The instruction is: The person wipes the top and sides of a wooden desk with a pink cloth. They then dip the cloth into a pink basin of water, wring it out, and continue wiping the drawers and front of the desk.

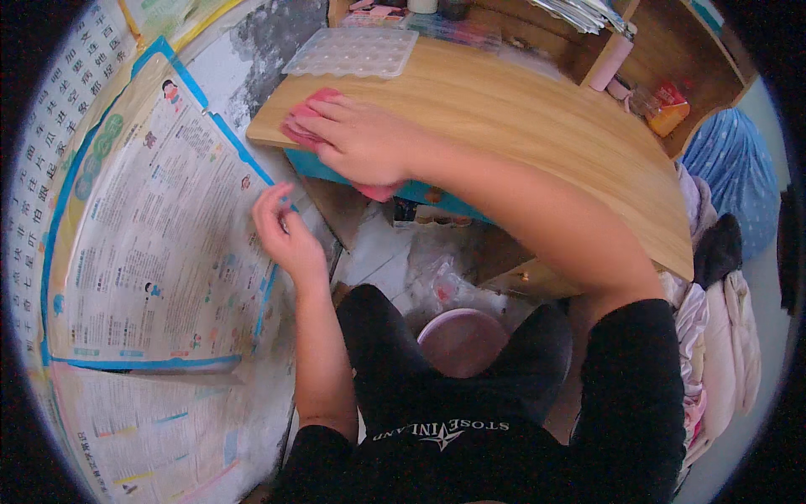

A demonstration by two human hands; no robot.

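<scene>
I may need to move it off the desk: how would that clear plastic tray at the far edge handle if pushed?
The clear tray looks thin and moulded with dimples, so probably light and slightly flexible. Lying flat on the smooth wooden desk, it would likely slide easily, not tip.

A home study corner is showing here: a wooden desk (537,126) is sitting against a wall carrying printed learning posters (159,244), shelves of books (588,13) are standing behind, clothes (722,328) are piling up beside it

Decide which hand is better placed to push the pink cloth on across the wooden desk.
The right hand: it lies flat on the pink cloth at the wooden desk's near corner. The left hand is off the desk, fingers against the wall poster.
</scene>
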